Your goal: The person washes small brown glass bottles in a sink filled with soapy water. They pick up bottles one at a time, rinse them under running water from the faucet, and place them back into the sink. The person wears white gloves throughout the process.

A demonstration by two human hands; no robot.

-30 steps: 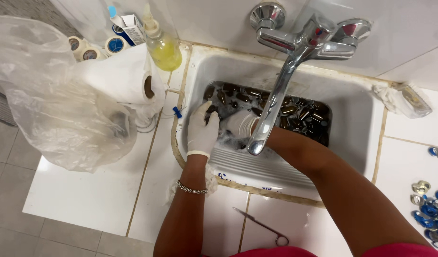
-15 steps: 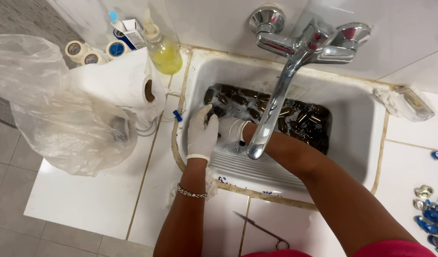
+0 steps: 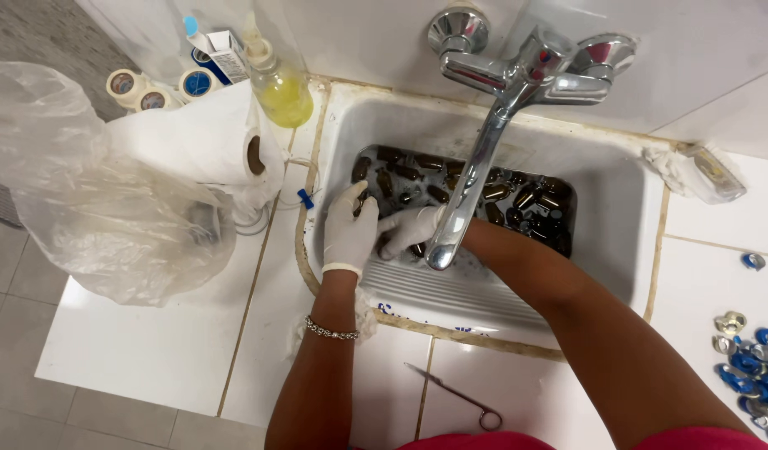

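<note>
- Sink (image 3: 617, 250): a white basin set into the tiled bench (image 3: 150, 358), its far half filled with dark water and several dozen small brown vials (image 3: 501, 193), too many and too overlapped to count.
- Left hand (image 3: 351, 229), in a white glove, is curled with its fingers down among the vials at the near left edge of the pile; whether it grips one cannot be told.
- Right hand (image 3: 409, 229), also gloved, lies just beside the left, fingers bent over the vials and partly hidden behind the tap (image 3: 484, 158); its hold cannot be told.
- One chrome mixer tap rises from the wall, spout hanging over the hands.
- Left of the sink: one paper roll (image 3: 234, 154), one crumpled clear bag (image 3: 92, 183), one bottle (image 3: 280, 83) of yellow liquid, three tape rolls (image 3: 155, 90).
- Near edge of the bench: one pair of thin metal scissors (image 3: 455, 392).
- Far right: a cluster of blue and silver caps (image 3: 755, 367), cut off by the frame.
- White tiles cover bench and wall; grey floor tiles show at left.
</note>
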